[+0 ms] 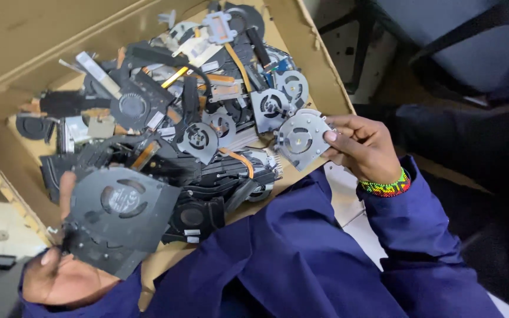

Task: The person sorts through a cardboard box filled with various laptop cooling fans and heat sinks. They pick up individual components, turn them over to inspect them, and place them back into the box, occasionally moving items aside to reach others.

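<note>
Gripping black fan [122,221], left hand [60,277]; right hand [363,147] clasping grey fan [300,140]; cardboard box [25,41], chair [455,41] behind.

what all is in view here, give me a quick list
cardboard box: one, brown, open, across the lap
cooling fans and heat pipes: a heap, too many to count, black, grey and copper, in the box
chair: one, dark, upper right
black fan: one, in the left hand
grey fan: one, in the right hand
bead bracelet: one, multicoloured, right wrist
blue sleeves: two
left hand: lower left
right hand: centre right
</note>
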